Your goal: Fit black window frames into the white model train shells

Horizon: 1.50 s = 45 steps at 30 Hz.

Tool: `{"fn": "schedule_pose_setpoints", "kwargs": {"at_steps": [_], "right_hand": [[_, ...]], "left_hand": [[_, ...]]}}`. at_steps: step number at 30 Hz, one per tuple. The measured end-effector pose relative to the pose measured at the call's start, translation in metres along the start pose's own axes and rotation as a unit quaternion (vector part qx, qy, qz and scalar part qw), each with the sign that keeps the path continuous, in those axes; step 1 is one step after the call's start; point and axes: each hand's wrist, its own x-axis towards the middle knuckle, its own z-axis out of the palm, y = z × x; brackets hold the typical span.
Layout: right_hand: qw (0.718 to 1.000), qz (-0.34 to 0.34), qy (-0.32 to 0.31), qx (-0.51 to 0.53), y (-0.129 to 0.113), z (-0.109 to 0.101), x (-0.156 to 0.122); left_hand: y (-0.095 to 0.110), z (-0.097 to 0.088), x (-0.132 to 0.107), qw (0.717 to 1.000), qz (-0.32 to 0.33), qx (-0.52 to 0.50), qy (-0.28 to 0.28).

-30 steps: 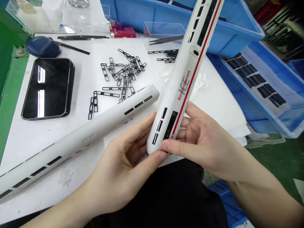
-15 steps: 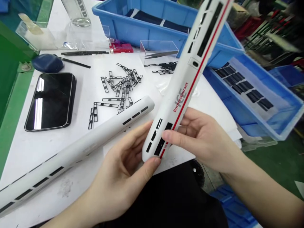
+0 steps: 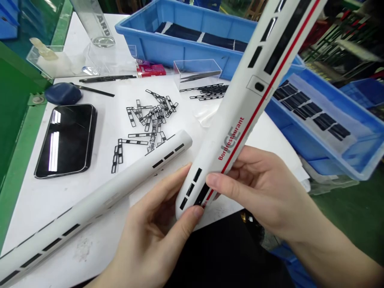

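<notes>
Both hands [image 3: 258,188] grip the rounded end of a white model train shell [image 3: 240,120] with a red stripe from either side, holding it tilted up above the surface [image 3: 36,216]. A second white shell [image 3: 90,200] lies on the surface just beside the left hand, its far end near a pile of black window frames [image 3: 153,120].

Counts: 2 hands, left hand [image 3: 153,228] and right hand [image 3: 255,188]. 2 white ICE train shells: held shell [image 3: 240,120] toward 1 o'clock, loose shell [image 3: 99,196] at 8. 2 large blue crates: far crate [image 3: 168,50] at 12, side crate [image 3: 300,136] at 2. 2 clear acrylic boxes: tweezer box [image 3: 196,66] at 12, corner box [image 3: 48,62] at 11. 1 pair of tweezers [image 3: 199,76], at 12. 1 black phone [image 3: 64,140] at 9. 1 navy pouch [image 3: 63,94] at 10. 1 red packet [image 3: 151,70] at 12. Black window frames [image 3: 154,128]: too many overlapping to count.
</notes>
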Motion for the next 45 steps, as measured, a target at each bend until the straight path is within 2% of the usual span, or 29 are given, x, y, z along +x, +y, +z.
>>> {"fn": "schedule_pose_setpoints", "kwargs": {"at_steps": [4, 8, 15, 20, 26, 31, 34, 37, 40, 45], "right_hand": [[1.0, 0.009, 0.027, -0.008, 0.001, 0.002, 0.003], [1.0, 0.016, -0.001, 0.007, 0.003, -0.001, 0.008], [0.999, 0.002, -0.039, -0.011, 0.003, -0.011, 0.003], [1.0, 0.022, -0.003, -0.02, -0.004, -0.002, 0.0], [0.998, 0.006, -0.069, 0.01, -0.004, -0.005, 0.004], [0.997, -0.03, -0.059, -0.032, -0.004, -0.005, -0.005], [0.994, -0.017, -0.07, -0.08, -0.007, -0.001, -0.013], [0.985, 0.022, -0.109, -0.135, -0.009, 0.003, -0.019], [0.975, 0.038, -0.121, -0.18, -0.01, 0.007, -0.022], [0.98, 0.036, -0.111, -0.163, -0.009, 0.007, -0.021]], "left_hand": [[-0.006, 0.001, -0.003, 0.999, 0.016, 0.043, 0.013], [-0.005, 0.002, -0.002, 0.999, 0.012, 0.024, 0.024], [-0.002, 0.0, 0.001, 1.0, 0.002, 0.012, 0.002], [-0.012, -0.001, -0.006, 0.998, 0.035, 0.057, 0.012], [-0.005, -0.001, -0.001, 0.999, 0.026, -0.019, -0.004], [0.003, -0.007, 0.002, 0.997, -0.009, -0.063, -0.05], [0.003, -0.011, 0.003, 0.994, -0.022, -0.077, -0.074], [0.001, -0.013, 0.004, 0.994, -0.023, -0.076, -0.069], [-0.001, -0.013, 0.005, 0.995, -0.017, -0.071, -0.071], [-0.002, -0.013, 0.004, 0.989, -0.016, -0.109, -0.097]]}}
